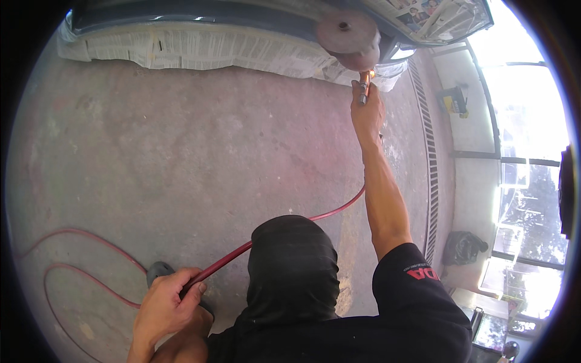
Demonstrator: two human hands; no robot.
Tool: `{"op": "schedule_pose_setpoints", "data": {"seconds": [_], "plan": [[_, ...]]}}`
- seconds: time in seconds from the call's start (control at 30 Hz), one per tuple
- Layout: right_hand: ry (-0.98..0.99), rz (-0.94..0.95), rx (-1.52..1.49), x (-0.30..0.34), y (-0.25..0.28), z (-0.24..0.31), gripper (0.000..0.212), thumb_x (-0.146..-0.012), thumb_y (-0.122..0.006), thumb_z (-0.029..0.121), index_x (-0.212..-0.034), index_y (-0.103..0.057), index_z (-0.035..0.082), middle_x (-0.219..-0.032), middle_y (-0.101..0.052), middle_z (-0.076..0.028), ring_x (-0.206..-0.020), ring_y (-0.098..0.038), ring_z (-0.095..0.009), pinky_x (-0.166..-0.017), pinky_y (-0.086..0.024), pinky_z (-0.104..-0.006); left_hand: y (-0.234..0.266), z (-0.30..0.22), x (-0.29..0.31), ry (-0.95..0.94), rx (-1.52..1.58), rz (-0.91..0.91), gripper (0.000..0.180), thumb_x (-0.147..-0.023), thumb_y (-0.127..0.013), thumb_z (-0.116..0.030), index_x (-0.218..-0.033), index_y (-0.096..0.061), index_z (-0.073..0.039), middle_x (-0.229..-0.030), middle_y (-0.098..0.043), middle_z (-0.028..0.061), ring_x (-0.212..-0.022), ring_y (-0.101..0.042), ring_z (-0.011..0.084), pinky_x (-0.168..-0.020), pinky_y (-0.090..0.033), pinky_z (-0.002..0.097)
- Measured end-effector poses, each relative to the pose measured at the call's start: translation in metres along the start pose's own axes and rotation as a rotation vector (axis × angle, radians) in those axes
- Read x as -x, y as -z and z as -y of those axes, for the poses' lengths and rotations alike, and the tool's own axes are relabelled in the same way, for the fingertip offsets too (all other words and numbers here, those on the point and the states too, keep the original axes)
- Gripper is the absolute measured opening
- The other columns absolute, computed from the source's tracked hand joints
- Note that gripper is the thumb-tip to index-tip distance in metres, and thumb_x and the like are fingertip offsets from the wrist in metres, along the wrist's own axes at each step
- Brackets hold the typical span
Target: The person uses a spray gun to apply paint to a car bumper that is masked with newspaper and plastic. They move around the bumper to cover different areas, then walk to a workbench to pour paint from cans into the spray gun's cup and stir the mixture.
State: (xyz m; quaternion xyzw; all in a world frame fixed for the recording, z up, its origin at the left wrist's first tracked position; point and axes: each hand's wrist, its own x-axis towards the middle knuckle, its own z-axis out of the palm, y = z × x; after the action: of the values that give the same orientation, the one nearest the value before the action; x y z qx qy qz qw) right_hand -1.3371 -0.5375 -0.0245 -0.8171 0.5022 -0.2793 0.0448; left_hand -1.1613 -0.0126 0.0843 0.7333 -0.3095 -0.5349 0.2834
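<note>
Well, spray gun (355, 47) sits in right hand (368, 112), hose (227, 261) in left hand (172, 304)

This looks like a vehicle paint workshop: a glossy dark body panel (230, 19) runs along the far side, its lower edge masked with newspaper sheets (187, 45), and a cup-topped spray gun (357, 57) is in use on a long red hose (227, 259). The bare, stained concrete floor (212, 133), slotted drain grate (432, 157) and large, bright windows (529, 212) fit such a work bay
</note>
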Motion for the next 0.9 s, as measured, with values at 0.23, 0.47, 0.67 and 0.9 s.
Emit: {"op": "schedule_pose_setpoints", "data": {"seconds": [0.23,0.47,0.67,0.9], "plan": [[-0.118,0.102,-0.091,-0.015,0.034,0.003,0.049,-0.107,-0.069,0.049,-0.113,-0.074,0.001,-0.097,-0.077,-0.026,-0.096,-0.073,-0.049,-0.083,-0.054,-0.0546,-0.004,0.006,-0.006,0.072,-0.045,0.054,0.026,-0.102,-0.071,-0.016,-0.123,-0.074,-0.001,-0.080,-0.072,0.0182,-0.068,-0.068,0.0303,-0.066,-0.052,0.0414],[0.020,0.055,0.089,-0.038,0.045,-0.015,0.049,-0.105,-0.070,0.051,-0.113,-0.077,0.003,-0.096,-0.078,-0.029,-0.099,-0.074,-0.051,-0.085,-0.057,-0.0557,-0.010,0.000,-0.012,0.055,-0.028,0.237,0.030,-0.104,-0.070,-0.018,-0.129,-0.074,-0.003,-0.083,-0.071,0.0159,-0.071,-0.066,0.0273,-0.068,-0.051,0.0407],[0.015,0.203,0.017,-0.039,0.051,0.026,0.048,-0.104,-0.073,0.048,-0.104,-0.077,0.000,-0.088,-0.077,-0.028,-0.090,-0.075,-0.049,-0.082,-0.056,-0.0532,-0.008,0.010,-0.003,0.059,-0.012,0.240,0.032,-0.104,-0.071,-0.019,-0.133,-0.073,-0.005,-0.089,-0.075,0.0159,-0.077,-0.070,0.0283,-0.073,-0.053,0.0419],[0.171,0.342,-0.055,-0.043,0.038,0.116,0.047,-0.103,-0.075,0.048,-0.107,-0.077,0.001,-0.077,-0.071,-0.016,-0.071,-0.063,-0.025,-0.073,-0.051,-0.0412,0.005,0.041,0.020,0.018,0.082,0.150,0.031,-0.104,-0.070,-0.018,-0.132,-0.073,-0.005,-0.095,-0.078,0.0170,-0.084,-0.074,0.0311,-0.077,-0.055,0.0432]]}}
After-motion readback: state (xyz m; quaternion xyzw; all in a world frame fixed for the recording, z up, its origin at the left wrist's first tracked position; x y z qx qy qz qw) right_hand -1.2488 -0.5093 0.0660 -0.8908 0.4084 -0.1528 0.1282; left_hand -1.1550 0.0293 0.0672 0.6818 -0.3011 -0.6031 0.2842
